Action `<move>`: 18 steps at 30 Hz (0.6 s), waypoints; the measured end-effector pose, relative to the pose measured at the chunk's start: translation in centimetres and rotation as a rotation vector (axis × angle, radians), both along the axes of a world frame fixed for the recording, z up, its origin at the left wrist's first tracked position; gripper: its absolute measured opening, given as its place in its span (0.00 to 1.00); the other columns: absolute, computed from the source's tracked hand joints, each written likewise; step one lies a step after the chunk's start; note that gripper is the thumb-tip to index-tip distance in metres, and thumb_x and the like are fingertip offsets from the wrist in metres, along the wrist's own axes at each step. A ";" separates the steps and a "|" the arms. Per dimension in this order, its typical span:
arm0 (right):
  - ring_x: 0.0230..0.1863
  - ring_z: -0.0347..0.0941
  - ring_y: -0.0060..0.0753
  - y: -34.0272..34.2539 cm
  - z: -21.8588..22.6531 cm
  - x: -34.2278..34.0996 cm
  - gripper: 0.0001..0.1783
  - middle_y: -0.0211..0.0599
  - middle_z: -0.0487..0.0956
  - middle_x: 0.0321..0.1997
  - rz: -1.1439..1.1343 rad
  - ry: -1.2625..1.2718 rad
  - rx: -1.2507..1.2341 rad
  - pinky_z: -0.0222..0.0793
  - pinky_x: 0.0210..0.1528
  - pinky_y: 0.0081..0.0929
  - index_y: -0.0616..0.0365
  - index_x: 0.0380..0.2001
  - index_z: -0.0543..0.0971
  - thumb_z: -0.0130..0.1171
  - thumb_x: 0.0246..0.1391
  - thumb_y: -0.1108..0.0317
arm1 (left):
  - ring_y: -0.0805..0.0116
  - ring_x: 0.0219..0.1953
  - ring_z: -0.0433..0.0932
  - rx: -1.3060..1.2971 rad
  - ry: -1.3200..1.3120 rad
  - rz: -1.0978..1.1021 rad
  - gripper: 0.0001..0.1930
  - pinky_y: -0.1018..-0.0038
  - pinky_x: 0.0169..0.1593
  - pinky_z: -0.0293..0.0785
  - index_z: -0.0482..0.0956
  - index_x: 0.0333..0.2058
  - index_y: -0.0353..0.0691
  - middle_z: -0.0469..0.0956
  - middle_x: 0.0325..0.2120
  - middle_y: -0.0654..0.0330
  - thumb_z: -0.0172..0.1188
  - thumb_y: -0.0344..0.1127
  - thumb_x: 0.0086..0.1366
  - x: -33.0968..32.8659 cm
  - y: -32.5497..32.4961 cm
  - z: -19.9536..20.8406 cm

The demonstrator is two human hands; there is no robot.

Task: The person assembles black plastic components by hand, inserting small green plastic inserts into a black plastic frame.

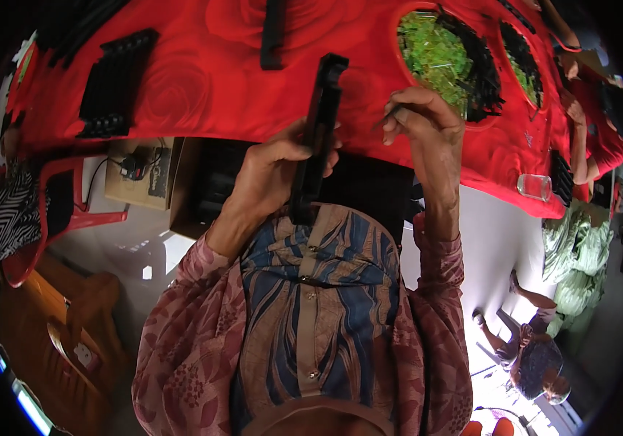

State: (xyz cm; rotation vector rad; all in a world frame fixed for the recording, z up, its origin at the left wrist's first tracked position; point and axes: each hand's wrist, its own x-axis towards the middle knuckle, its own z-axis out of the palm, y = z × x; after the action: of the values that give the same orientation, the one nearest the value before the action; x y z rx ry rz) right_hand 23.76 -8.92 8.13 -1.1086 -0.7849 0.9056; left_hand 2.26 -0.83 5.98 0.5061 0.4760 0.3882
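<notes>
My left hand (271, 171) is closed around a long black plastic bar (319, 123) with a channel-like side, held tilted upright in front of my body at the table's near edge. My right hand (433, 134), fingers pinched, grips a small dark piece (393, 114) just right of the bar and apart from it; its exact kind is too small to tell. Behind that hand, green translucent bits (431, 54) and thin black strips (480, 80) fill a round red tray. A similar black bar (273, 36) lies on the red rose-patterned tablecloth (210, 62).
Several black bars (117, 83) lie side by side at left. A second tray's green bits (524, 73) and a clear glass (535, 187) are at right, near a red-clad person (606, 138). A cardboard box (137, 182) and red chair (82, 218) stand below left. Another person (533, 356) sits lower right.
</notes>
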 end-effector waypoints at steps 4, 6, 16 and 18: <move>0.31 0.79 0.28 -0.1 -0.5 -1.6 0.11 0.41 0.80 0.36 0.142 0.005 0.017 0.77 0.31 0.23 0.68 0.37 0.80 0.53 0.52 0.88 | 0.70 0.32 0.77 0.037 0.057 0.016 0.21 0.78 0.35 0.74 0.73 0.50 0.28 0.79 0.34 0.54 0.63 0.35 0.61 0.5 0.3 -0.5; 0.34 0.79 0.28 -0.2 -1.0 -2.0 0.11 0.42 0.79 0.39 0.195 -0.018 0.024 0.77 0.32 0.22 0.68 0.37 0.80 0.52 0.53 0.88 | 0.73 0.26 0.76 0.090 0.151 0.020 0.20 0.80 0.29 0.71 0.75 0.44 0.28 0.79 0.27 0.57 0.68 0.36 0.60 0.7 0.1 -0.2; 0.39 0.78 0.26 -0.9 -1.5 -3.2 0.14 0.39 0.79 0.42 0.212 -0.234 0.029 0.76 0.40 0.20 0.67 0.38 0.80 0.53 0.49 0.90 | 0.72 0.27 0.79 0.181 0.224 0.043 0.21 0.79 0.30 0.72 0.74 0.45 0.32 0.80 0.27 0.56 0.71 0.32 0.54 0.2 -0.2 -0.6; 0.39 0.78 0.26 -1.2 -1.7 -3.1 0.14 0.40 0.79 0.42 0.202 -0.234 0.021 0.76 0.41 0.21 0.67 0.38 0.80 0.53 0.49 0.90 | 0.71 0.28 0.79 0.180 0.225 0.013 0.22 0.78 0.30 0.72 0.74 0.45 0.32 0.80 0.29 0.55 0.71 0.29 0.53 0.3 -0.3 -0.2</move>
State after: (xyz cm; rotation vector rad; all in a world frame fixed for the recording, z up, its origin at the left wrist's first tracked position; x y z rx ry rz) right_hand 20.64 -10.08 6.43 -1.1436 -1.1118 0.9429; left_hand 2.51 -1.10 5.75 0.7257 0.6652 0.3908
